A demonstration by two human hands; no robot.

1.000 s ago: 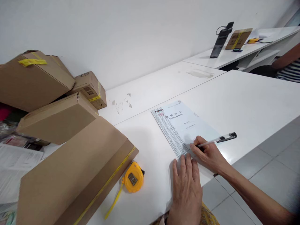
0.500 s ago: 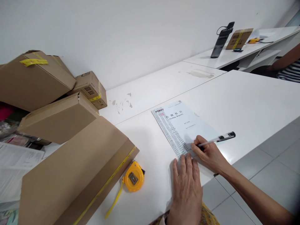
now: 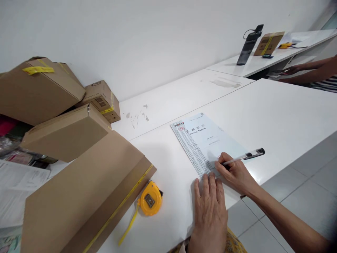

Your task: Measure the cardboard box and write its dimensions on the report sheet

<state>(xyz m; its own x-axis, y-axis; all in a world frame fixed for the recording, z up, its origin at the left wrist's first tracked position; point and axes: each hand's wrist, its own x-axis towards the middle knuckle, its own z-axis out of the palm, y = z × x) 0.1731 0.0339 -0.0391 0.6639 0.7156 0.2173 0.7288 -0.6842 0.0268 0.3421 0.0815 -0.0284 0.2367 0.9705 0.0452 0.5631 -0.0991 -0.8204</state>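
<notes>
A printed testing report (image 3: 201, 135) lies flat on the white table (image 3: 284, 112), its left margin filled with rows of small writing. My right hand (image 3: 235, 175) pinches a pen (image 3: 243, 156), with the fingertips low on the report and the capped back end pointing up to the right. The pen's tip is hidden by my fingers. Flat beside it, my left hand (image 3: 209, 211) rests with fingers stretched out, the tips on the report's lower edge. A yellow tape measure (image 3: 150, 198) sits to the left with a short piece of its blade out.
Cardboard boxes (image 3: 86, 189) crowd the left side, near printed papers (image 3: 21, 189). On the far table stand a dark water bottle (image 3: 247, 47) and a small carton (image 3: 268, 44). Another person's arms (image 3: 308, 72) reach in at the right edge.
The other person's forearms and hand have come further into view at the right. My hands, the pen and the report look nearly unchanged.
</notes>
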